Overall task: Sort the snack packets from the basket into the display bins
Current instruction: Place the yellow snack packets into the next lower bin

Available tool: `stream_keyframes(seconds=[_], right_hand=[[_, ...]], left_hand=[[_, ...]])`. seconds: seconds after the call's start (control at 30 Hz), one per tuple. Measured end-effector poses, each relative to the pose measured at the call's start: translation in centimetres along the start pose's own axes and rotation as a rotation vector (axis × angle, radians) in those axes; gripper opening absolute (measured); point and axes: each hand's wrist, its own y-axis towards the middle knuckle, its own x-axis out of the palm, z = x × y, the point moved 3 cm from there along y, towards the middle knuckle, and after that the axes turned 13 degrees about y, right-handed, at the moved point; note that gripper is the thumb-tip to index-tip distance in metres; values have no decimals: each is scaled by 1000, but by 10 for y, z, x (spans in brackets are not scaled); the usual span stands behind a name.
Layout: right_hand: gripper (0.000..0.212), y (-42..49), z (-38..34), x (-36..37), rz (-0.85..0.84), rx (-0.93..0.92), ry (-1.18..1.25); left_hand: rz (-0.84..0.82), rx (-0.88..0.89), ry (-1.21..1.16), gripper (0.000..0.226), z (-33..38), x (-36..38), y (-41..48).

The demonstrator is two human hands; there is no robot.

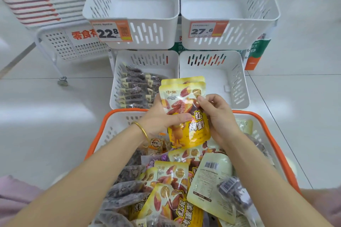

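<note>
Both hands hold a small stack of yellow sweet-potato snack packets (186,108) above the far end of the orange-rimmed basket (99,134). My left hand (160,118) grips the stack from the left, thumb across the front. My right hand (215,116) pinches its right edge. The basket below holds several more yellow packets (171,175), clear packets of dark snacks (127,188) and a pale packet lying back-up (212,182). Ahead, the lower left bin (118,72) holds rows of dark snack packets (136,86). The lower right bin (238,79) has nothing in it.
Two upper white bins (132,13) (230,13) with price tags 22.8 and 27.6 stand behind, both with bare floors. A white wheeled rack (60,46) with striped trays is at the left. Green and orange cartons (258,51) sit at the right on the tiled floor.
</note>
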Motion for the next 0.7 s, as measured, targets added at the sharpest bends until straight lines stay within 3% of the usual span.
stream_keyframes(seconds=[0.03, 0.13, 0.17, 0.3, 0.43, 0.53, 0.7], right_hand=[[14, 2, -5, -1, 9, 9, -40], [45, 13, -29, -3, -49, 36, -316], [46, 18, -38, -2, -109, 41, -415], [21, 41, -67, 4, -308, 15, -725], [17, 62, -84, 11, -393, 12, -810], [30, 69, -92, 16, -448, 65, -796], [25, 88, -107, 11, -315, -117, -808]], left_hand=[[-9, 6, -19, 99, -1, -2, 2], [-46, 26, 8, 105, 1, -5, 7], [-60, 47, 26, 105, 5, -5, 9], [-53, 85, 157, 85, 20, -11, 19], [-55, 114, 243, 84, 32, -18, 31], [-3, 158, 288, 86, 43, -21, 45], [20, 251, 378, 91, 62, -15, 75]])
